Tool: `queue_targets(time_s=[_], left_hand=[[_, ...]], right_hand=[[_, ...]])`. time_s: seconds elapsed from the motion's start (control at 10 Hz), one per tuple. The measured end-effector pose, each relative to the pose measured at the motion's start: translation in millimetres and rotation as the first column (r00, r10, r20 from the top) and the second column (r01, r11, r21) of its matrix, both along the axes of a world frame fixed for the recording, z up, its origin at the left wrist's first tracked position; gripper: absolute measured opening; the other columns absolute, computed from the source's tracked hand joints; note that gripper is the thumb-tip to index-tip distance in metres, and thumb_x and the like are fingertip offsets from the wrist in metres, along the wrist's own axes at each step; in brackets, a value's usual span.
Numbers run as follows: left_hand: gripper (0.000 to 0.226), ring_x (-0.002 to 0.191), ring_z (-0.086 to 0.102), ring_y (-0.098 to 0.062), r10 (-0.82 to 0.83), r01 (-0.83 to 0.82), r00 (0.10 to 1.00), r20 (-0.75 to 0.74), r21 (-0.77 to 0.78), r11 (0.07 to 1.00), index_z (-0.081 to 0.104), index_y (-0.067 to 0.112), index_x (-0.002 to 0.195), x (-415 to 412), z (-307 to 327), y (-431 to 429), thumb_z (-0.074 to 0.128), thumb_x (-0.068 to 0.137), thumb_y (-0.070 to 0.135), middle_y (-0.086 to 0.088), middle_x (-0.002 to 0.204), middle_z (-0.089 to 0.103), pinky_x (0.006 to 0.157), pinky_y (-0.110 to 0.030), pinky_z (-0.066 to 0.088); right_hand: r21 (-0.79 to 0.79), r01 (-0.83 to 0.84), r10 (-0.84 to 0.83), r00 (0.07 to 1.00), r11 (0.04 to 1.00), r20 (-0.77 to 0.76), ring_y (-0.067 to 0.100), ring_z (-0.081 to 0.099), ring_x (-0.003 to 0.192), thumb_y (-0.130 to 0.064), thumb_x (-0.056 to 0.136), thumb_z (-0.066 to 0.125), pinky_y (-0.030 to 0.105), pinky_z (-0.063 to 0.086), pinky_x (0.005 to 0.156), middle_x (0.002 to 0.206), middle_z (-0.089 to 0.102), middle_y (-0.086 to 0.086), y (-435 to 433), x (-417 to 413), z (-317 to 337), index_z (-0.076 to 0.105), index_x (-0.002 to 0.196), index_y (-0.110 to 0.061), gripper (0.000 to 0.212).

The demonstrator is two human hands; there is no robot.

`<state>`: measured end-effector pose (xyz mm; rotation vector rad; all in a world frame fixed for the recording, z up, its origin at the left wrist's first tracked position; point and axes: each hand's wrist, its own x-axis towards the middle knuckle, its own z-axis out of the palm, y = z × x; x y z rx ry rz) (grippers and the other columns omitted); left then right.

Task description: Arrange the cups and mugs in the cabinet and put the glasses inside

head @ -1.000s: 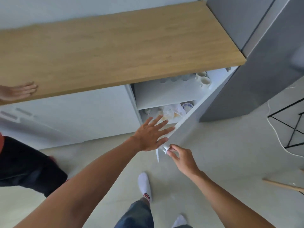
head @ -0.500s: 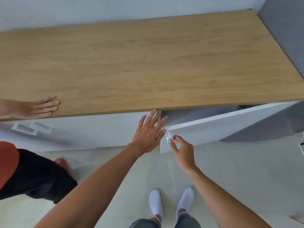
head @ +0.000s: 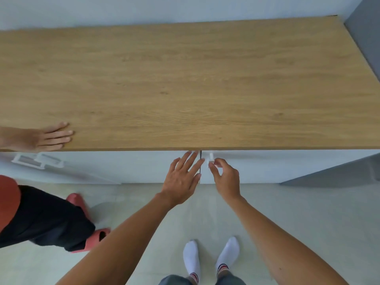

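Observation:
The white cabinet (head: 257, 167) under the wooden countertop (head: 185, 83) has both doors shut, with a thin dark gap (head: 200, 161) between them. The cups, mugs and glasses are hidden behind the doors. My left hand (head: 182, 179) lies flat against the left door (head: 133, 167), fingers spread, holding nothing. My right hand (head: 225, 177) is loosely curled in front of the right door. Its fingertips are just below the small white knob (head: 211, 155), and the knob shows free above them.
Another person stands at the left, with a hand (head: 51, 136) flat on the countertop's front edge, dark trousers (head: 41, 219) and red slippers (head: 96, 237). A grey panel (head: 364, 48) closes the right side. My feet in white socks (head: 209, 258) are on the pale floor.
The right cabinet door has swung shut, hiding the shelves with cups. My right hand went with the knob and has come off it. My view has risen over the countertop.

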<state>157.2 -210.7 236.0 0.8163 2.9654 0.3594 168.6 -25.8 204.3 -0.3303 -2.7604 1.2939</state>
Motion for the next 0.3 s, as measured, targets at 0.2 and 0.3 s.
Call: queue_targets(time_s=[0.2,0.3], left_hand=[[0.049,0.151,0.018,-0.026,-0.001,0.001,1.000,0.009,-0.049,0.999,0.032,0.026,0.151,1.9,3.9,-7.3,0.032,0.104,0.039,-0.005,0.162,0.025,0.117,-0.046,0.025],[0.049,0.152,0.015,-0.026,-0.011,0.012,1.000,0.010,-0.050,0.999,0.032,0.026,0.151,4.9,8.7,-10.5,0.030,0.105,0.040,-0.005,0.163,0.022,0.117,-0.048,0.026]], right_hand=[[0.062,-0.064,0.061,0.997,0.996,0.055,0.022,0.064,0.113,-0.035,0.099,0.056,0.022,0.038,0.088,0.120,0.070,0.003,3.4,-0.9,2.9,0.061,0.126,-0.014,0.035],[0.073,-0.120,0.115,0.990,0.990,0.078,0.021,0.059,0.121,-0.035,0.099,0.054,0.022,0.036,0.093,0.132,0.064,0.001,7.9,6.6,8.6,0.053,0.136,-0.016,0.041]])
